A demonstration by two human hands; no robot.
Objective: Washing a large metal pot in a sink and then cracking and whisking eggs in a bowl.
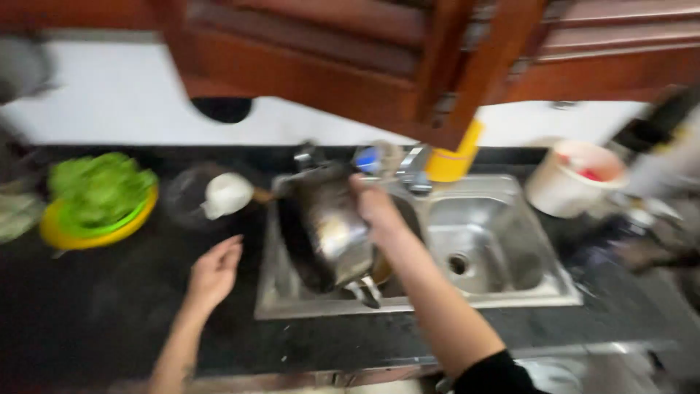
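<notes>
My right hand (pixel 375 208) grips the rim of a dark steel pot (pixel 324 230), which is tilted on its side over the left part of the steel sink (pixel 510 292). My left hand (pixel 215 273) rests flat, fingers apart, on the black countertop (pixel 109 306) just left of the sink, and holds nothing. The frame is blurred by motion.
A yellow bowl of green leaves (pixel 98 197) stands at the far left. A glass bowl with a white object (pixel 211 193) sits beside the sink. A yellow cup (pixel 456 157), a tap (pixel 412 168) and a white tub (pixel 572 179) stand behind the sink. Wooden cabinet doors (pixel 364 66) hang overhead.
</notes>
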